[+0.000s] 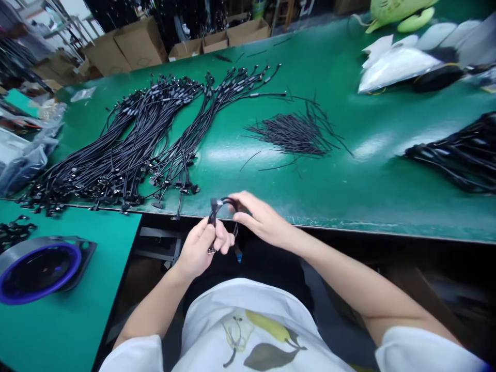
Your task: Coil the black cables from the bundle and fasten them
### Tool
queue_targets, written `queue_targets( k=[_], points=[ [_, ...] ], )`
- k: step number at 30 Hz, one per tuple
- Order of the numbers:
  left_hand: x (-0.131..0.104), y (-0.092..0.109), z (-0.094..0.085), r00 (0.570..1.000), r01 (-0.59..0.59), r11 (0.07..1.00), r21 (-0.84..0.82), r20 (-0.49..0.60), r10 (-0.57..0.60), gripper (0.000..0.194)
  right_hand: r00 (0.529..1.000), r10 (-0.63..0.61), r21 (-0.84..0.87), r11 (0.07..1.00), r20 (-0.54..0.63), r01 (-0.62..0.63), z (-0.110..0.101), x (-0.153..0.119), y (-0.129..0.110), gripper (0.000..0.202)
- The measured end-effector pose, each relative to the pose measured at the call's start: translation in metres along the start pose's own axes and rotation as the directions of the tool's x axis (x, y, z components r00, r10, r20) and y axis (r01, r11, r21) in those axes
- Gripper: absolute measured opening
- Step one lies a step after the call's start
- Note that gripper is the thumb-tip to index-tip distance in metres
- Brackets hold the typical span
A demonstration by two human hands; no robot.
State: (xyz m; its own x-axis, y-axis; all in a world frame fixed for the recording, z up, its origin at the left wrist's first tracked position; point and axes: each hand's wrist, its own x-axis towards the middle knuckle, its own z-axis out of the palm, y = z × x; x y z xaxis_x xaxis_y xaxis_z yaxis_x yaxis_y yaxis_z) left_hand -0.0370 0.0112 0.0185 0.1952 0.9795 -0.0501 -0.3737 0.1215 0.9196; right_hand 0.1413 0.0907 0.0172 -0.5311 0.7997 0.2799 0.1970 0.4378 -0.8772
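Note:
In front of my body, at the table's front edge, a black cable (223, 202) is bent into a loop, with a connector at its top and a metal plug at its lower end. My left hand (199, 247) is closed around the loop's left side. The thumb and fingers of my right hand (262, 219) close on its right side; the exact contact is partly hidden. Beyond the hands lies a pile of thin black ties (292, 134). To its left is a large bundle of straight black cables (127, 139), with a smaller cable bundle (205, 111) beside it.
The green table (349, 196) spans the view. Looped black cables (461, 152) lie at right, below white plastic bags (399, 67) and a green plush toy (399, 10). A purple-rimmed dish (41, 271) is on the lower left surface. Cardboard boxes (141, 44) stand behind.

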Motion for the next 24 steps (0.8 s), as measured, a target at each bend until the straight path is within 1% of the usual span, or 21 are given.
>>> queue_targets(
  k=[2,4,5,6,7,8,10,12,14,15,16,18,20,22,23,24],
  points=[
    [0.005,-0.007,0.005,0.992,0.102,0.990,-0.096,-0.060,-0.108,0.040,0.984,0.169,0.170,0.973,-0.062,-0.157,0.017,-0.003,0.009,0.037],
    [0.010,-0.016,0.011,0.969,0.185,0.968,-0.168,-0.134,-0.208,0.043,0.943,0.286,0.292,0.929,-0.172,-0.229,0.032,-0.008,0.012,0.039],
    [0.011,-0.021,0.013,0.956,0.192,0.959,-0.209,-0.181,-0.231,0.043,0.925,0.319,0.349,0.907,-0.205,-0.235,0.038,-0.010,0.013,0.039],
    [0.012,-0.026,0.014,0.946,0.176,0.953,-0.246,-0.225,-0.233,0.043,0.918,0.339,0.409,0.882,-0.205,-0.234,0.042,-0.011,0.012,0.038],
    [0.012,-0.029,0.015,0.941,0.151,0.952,-0.265,-0.256,-0.220,0.043,0.918,0.353,0.472,0.850,-0.183,-0.233,0.045,-0.012,0.012,0.038],
    [0.011,-0.031,0.015,0.943,0.131,0.957,-0.257,-0.264,-0.200,0.044,0.918,0.364,0.535,0.813,-0.156,-0.231,0.047,-0.012,0.011,0.039],
    [0.007,-0.032,0.012,0.965,0.130,0.978,-0.162,-0.205,-0.163,0.045,0.923,0.372,0.638,0.735,-0.098,-0.229,0.046,-0.012,0.009,0.038],
    [0.001,-0.032,0.008,0.983,0.149,0.989,0.004,-0.109,-0.147,0.045,0.939,0.344,0.703,0.663,0.019,-0.257,0.044,-0.014,0.005,0.035],
    [-0.005,-0.030,0.005,0.986,0.166,0.972,0.165,-0.043,-0.161,0.044,0.941,0.289,0.737,0.594,0.178,-0.322,0.045,-0.019,0.001,0.039],
    [-0.009,-0.030,0.003,0.984,0.176,0.955,0.238,-0.020,-0.176,0.045,0.935,0.271,0.745,0.570,0.228,-0.347,0.047,-0.022,-0.002,0.041],
    [-0.012,-0.029,0.002,0.981,0.185,0.933,0.310,-0.007,-0.193,0.046,0.930,0.276,0.749,0.557,0.241,-0.359,0.050,-0.026,-0.005,0.042],
    [-0.016,-0.030,0.001,0.971,0.213,0.872,0.442,0.003,-0.238,0.047,0.924,0.341,0.751,0.561,0.174,-0.348,0.060,-0.033,-0.008,0.044],
    [-0.019,-0.033,-0.003,0.956,0.244,0.817,0.523,0.011,-0.293,0.047,0.919,0.387,0.725,0.613,0.071,-0.314,0.071,-0.039,-0.010,0.045],
    [-0.021,-0.039,-0.009,0.932,0.286,0.807,0.517,0.048,-0.360,0.046,0.934,0.356,0.680,0.685,0.002,-0.262,0.081,-0.043,-0.009,0.044],
    [-0.023,-0.042,-0.011,0.917,0.309,0.813,0.493,0.073,-0.393,0.046,0.944,0.329,0.668,0.706,-0.015,-0.235,0.085,-0.044,-0.008,0.044],
    [-0.024,-0.045,-0.014,0.902,0.337,0.819,0.464,0.090,-0.422,0.045,0.951,0.310,0.672,0.708,-0.019,-0.217,0.087,-0.044,-0.006,0.045]
  ],
)
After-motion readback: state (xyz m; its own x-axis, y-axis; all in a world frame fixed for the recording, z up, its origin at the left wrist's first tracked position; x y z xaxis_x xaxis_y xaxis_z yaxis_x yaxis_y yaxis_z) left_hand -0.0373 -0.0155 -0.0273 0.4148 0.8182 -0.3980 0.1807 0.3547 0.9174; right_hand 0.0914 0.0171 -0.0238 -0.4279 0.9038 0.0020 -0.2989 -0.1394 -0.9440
